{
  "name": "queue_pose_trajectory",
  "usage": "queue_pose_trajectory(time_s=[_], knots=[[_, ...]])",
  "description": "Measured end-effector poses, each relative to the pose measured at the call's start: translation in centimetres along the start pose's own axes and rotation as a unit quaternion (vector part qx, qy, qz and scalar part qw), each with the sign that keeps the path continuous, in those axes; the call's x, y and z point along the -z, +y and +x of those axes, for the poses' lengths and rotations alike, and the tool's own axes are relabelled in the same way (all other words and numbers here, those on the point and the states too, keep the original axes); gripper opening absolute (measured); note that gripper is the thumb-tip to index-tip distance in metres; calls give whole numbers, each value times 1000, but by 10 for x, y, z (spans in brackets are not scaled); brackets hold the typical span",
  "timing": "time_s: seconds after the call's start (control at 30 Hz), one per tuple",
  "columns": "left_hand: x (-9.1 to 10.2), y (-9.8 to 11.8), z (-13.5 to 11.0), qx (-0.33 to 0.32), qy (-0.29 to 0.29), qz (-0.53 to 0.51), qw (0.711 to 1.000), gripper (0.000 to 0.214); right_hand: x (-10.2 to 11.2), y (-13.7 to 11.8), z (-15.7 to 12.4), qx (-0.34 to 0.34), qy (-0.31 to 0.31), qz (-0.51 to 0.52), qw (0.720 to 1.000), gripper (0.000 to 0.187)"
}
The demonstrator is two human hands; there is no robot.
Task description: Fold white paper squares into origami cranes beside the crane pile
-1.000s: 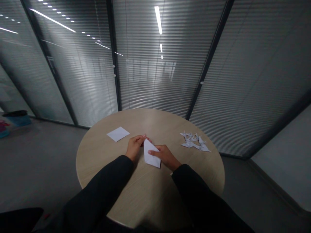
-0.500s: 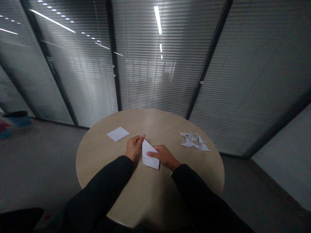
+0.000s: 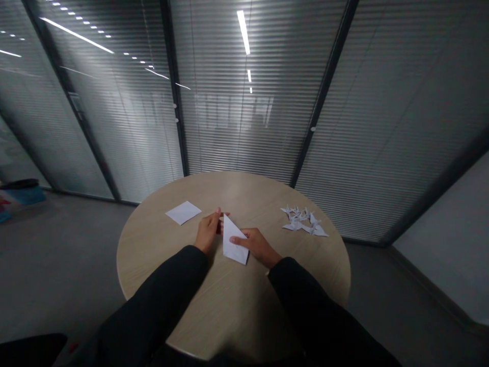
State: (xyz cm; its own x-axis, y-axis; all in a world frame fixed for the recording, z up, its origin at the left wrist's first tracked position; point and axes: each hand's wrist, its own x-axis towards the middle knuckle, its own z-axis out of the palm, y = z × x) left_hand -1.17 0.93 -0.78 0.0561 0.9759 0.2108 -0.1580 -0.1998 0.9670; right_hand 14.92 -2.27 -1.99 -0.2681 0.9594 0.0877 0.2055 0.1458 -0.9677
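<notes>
My right hand [image 3: 256, 245] grips a folded piece of white paper [image 3: 234, 250], its thumb lying across the front and its other fingers mostly behind. The paper is tilted up above the table and comes to a point at its top left. Close to that paper's left edge is my left hand [image 3: 207, 230], with thumb and fingers apart; its fingertips are partly hidden near the point. Farther left, a flat white sheet of paper [image 3: 183, 212] lies on the table. Several folded white paper cranes [image 3: 304, 222] are clustered at the right.
The round wooden table [image 3: 233, 188] stands in front of a glass partition with blinds [image 3: 244, 132]. A blue bin with a dark rim [image 3: 25, 192] is on the floor at far left. A dark object [image 3: 32, 349] shows at the lower left corner.
My left hand has loosened from the paper's top corner and its fingers have spread. A fold at the top now stands up as a sharper point. The view has shifted slightly.
</notes>
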Motion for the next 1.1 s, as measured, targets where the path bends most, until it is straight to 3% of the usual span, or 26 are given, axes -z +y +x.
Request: queue_pose_trajectory(time_s=[0.1, 0.17, 0.27, 0.33, 0.4, 0.73, 0.87, 1.1], knots=[[-1, 2, 0, 7, -59, -16, 998, 63, 1, 0, 1, 20, 15, -19, 999, 35], [0, 4, 1, 14, -67, -26, 997, 71, 1, 0, 2, 44, 32, -33, 998, 34], [3, 5, 4, 3, -22, -47, 999, 65, -1, 1, 3, 80, 60, -37, 994, 35], [5, 5, 7, -14, 10, -59, 998, 62, -2, 1, 2, 100, 73, -51, 991, 58], [7, 5, 8, -23, 33, -60, 997, 61, -2, -1, 1, 128, 86, -90, 984, 68], [6, 2, 6, 2, 24, -54, 998, 68, 7, -5, 0, 223, 124, -172, 951, 40], [4, 3, 5, 15, 6, -53, 998, 73, 6, -6, -1, 222, 139, -174, 949, 31], [-3, 6, 2, 43, -39, -78, 995, 101, 6, -8, -1, 196, 181, -171, 948, 26]])
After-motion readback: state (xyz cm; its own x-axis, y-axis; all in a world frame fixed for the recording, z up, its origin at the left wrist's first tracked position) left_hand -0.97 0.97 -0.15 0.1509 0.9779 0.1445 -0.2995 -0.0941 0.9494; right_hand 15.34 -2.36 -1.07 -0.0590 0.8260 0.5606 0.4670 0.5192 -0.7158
